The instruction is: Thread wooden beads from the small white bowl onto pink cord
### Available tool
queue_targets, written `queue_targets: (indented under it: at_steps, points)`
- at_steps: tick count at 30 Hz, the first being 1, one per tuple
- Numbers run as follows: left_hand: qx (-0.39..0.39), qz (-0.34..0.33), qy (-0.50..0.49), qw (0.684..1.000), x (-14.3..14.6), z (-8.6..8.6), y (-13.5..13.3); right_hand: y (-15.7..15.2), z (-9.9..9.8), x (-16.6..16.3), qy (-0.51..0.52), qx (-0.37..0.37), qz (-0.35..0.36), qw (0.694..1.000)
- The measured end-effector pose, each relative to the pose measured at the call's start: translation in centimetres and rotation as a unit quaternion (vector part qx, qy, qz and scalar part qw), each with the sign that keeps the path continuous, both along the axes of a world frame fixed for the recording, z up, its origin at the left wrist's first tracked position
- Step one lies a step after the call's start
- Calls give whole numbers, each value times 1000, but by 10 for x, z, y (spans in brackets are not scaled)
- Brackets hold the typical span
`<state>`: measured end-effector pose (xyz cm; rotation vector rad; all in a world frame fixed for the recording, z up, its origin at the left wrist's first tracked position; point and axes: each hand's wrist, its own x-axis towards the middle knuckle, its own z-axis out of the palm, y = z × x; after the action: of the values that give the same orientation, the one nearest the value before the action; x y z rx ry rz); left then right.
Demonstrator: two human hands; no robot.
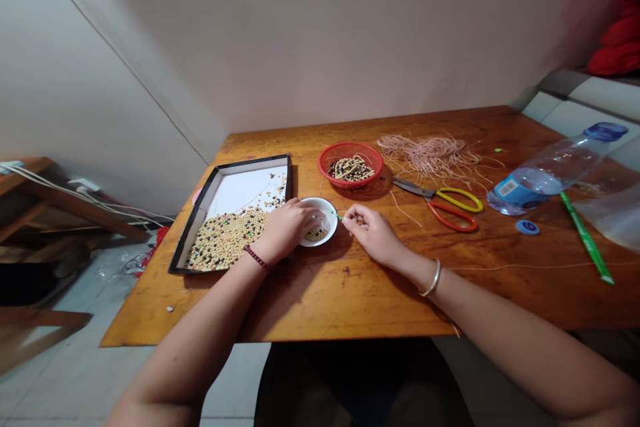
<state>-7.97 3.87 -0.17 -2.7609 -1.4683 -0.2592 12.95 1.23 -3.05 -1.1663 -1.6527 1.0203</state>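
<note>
A small white bowl (327,205) with tan and dark beads (317,234) in its bottom stands on the table. My left hand (289,225) reaches over its left rim, fingers bent together inside the bowl near something clear. What lies between those fingertips is hidden. Just right of the bowl, my right hand (369,230) is closed in a pinch on a thin green piece (338,215), which points at the bowl's rim. A black-edged tray (235,187) full of loose tan, black and coloured beads (230,240) lies beside my left hand.
Behind the bowl is a red basket (327,177) of strung beads. Further right are a pink cord heap (430,152), scissors (445,203) with red and yellow handles, a water bottle (540,180), a blue cap (527,227) and a green strip (587,240). A wall rises behind the wooden table (320,307).
</note>
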Motion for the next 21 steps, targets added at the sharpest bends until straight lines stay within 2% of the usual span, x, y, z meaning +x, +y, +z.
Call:
queue_targets:
  at_steps: [10,15,21]
  points:
    - [-17,20,4,1000,0,-2,1,0,1,0,3,-4,-1,1000]
    - [4,13,13,1000,2,2,-2,0,-1,0,0,-3,0,1000]
    - [-49,46,19,998,3,6,-4,1,-2,1,4,0,-2,1000]
